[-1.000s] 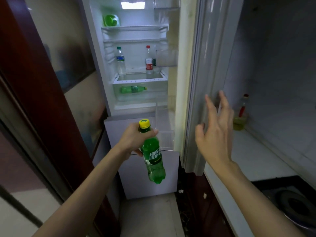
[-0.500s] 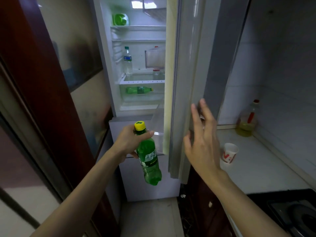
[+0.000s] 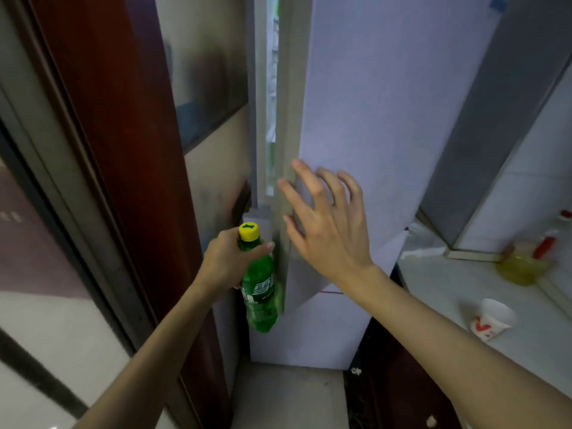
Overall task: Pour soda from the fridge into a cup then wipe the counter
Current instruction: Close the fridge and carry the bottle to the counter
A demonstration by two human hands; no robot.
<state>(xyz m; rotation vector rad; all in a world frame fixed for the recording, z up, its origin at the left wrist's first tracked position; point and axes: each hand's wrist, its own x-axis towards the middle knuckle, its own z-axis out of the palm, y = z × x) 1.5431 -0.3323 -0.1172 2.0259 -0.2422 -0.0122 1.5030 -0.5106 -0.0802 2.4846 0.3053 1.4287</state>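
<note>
Left hand [image 3: 227,261]: at centre frame, fingers and thumb curled round the neck of the green plastic soda bottle [image 3: 261,292], just under its yellow screw cap [image 3: 248,232]; the grip is closed on the bottle.
Soda bottle: hangs upright from that hand, cap at the top, body down in front of the lower pale fridge panel [image 3: 309,329] and just left of the door's edge.
Right hand [image 3: 325,230]: right of the bottle, fingers straight and spread wide, holding nothing; the palm faces the pale lilac fridge door [image 3: 371,103] and the fingertips lie at its left edge. Whether the palm itself presses on the door cannot be told.
Fridge door: ajar by only a narrow bright slit [image 3: 270,88] at upper centre.
Bottle label: white characters on a green band, too blurred to read.
Cap top: a small dark green mark, unreadable.
Cup: a white paper cup [image 3: 492,318] with a red mark like a "V", on the white counter [image 3: 448,289] at lower right, well apart from both hands; it looks tilted in the wide-angle view.
Other things: a blurred clear bottle of yellow liquid with a red top [image 3: 523,267] at the counter's far side; a red-brown wooden door frame [image 3: 108,150] along the left.
</note>
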